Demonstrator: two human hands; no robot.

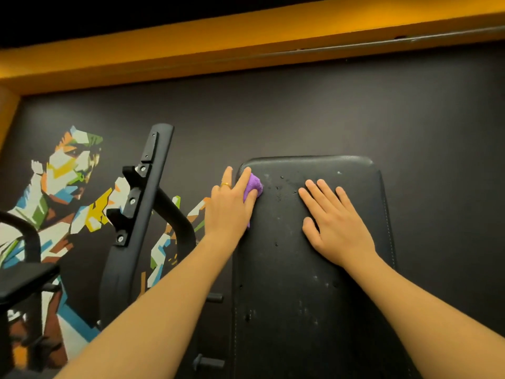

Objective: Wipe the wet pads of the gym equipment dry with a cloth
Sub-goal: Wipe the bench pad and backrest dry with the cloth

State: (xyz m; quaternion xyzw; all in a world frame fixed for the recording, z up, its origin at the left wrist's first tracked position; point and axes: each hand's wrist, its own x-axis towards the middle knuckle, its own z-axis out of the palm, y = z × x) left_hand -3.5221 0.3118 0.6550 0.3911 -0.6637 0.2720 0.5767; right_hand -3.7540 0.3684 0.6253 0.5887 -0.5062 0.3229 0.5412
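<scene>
A tall black padded backrest (pixel 295 269) stands upright before me, speckled with water drops over its upper and lower face. My left hand (pixel 232 206) presses a bunched purple cloth (pixel 252 187) against the pad's upper left corner; its fingers curl over the cloth, which mostly hides under the palm. A gold ring sits on one finger. My right hand (pixel 336 222) lies flat on the pad's upper middle with fingers spread and holds nothing.
A black machine upright with bolts (pixel 139 209) and a curved tube stand to the left of the pad. Another black seat edge (pixel 24 280) is at far left. Behind is a dark wall with a colourful mural (pixel 68 187) and an orange beam (pixel 246 50) above.
</scene>
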